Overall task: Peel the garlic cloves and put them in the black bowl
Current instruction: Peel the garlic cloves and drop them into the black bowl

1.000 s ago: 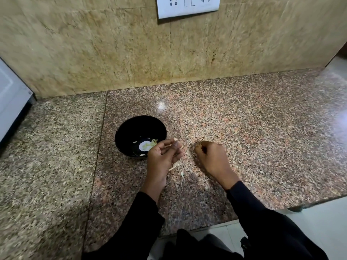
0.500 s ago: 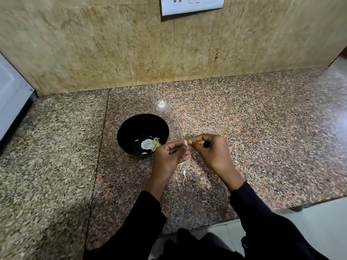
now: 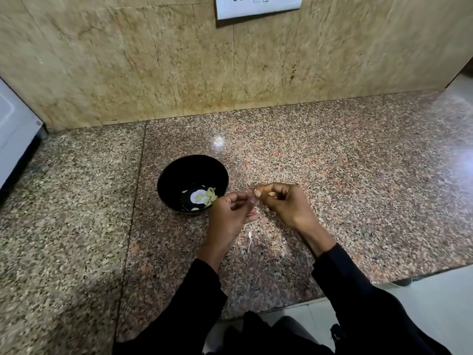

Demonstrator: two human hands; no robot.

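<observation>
Holding a small garlic clove [image 3: 256, 192] between them, the two hands meet above the table [image 3: 358, 175], just to the right of the black bowl [image 3: 192, 184]. The left hand [image 3: 231, 213] has its fingers [image 3: 252, 199] curled, and the thumb and the first finger pinch the clove from the left side. The right hand [image 3: 286, 203] also has its fingers [image 3: 258, 192] curled, and their tips pinch the same clove from the right side; a pale piece shows inside this hand near the thumb, but I cannot tell if it is skin or garlic. The clove is mostly hidden by the fingertips, so I cannot tell how much skin is on it. The bowl stands on the table, near the left hand and partly behind it. Inside the bowl some peeled cloves [image 3: 211, 194] lie at the bottom on the right side, pale yellow, beside a white round spot that can be a reflection. One thin white piece of skin [image 3: 249, 238] lies on the table below the hands, between the two wrists. Both arms wear black sleeves [image 3: 358, 298]. A tiled wall [image 3: 153, 73] is behind the table, with a white socket plate [image 3: 258, 6] at the top edge. A white appliance [image 3: 15, 129] stands at the far left, only partly in view.
</observation>
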